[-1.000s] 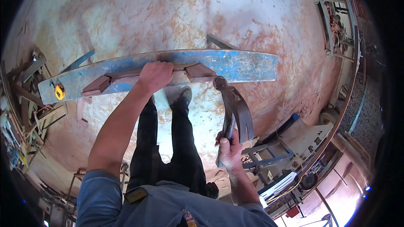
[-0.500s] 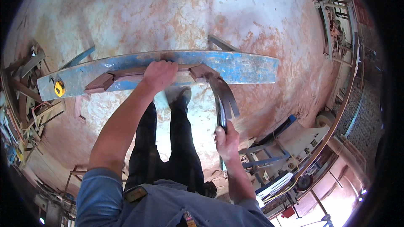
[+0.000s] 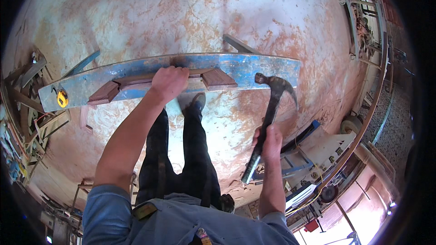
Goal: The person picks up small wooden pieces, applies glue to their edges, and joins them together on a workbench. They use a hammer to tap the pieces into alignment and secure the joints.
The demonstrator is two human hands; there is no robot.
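A brown wooden frame piece, a long rail [image 3: 136, 80] with a short block at each end, rests on a narrow blue-painted bench [image 3: 268, 68]. My left hand [image 3: 170, 81] is closed around the middle of the rail. Its left end block [image 3: 104, 93] overhangs the bench's near edge, and the right end block [image 3: 218, 80] lies flat on the boards. My right hand [image 3: 271, 141] grips the handle of a claw hammer [image 3: 271, 104], whose head is raised off the wood, to the right of the right block.
A yellow tape measure [image 3: 62, 99] lies on the bench's left end. Scrap wood [image 3: 34, 86] is piled at the far left. A pale machine [image 3: 324, 145] stands at the lower right. Splayed bench legs [image 3: 238, 43] stick out on the far side.
The hammer has swung up and to the right, away from the right end block, with my right hand following. My left hand keeps its place on the rail.
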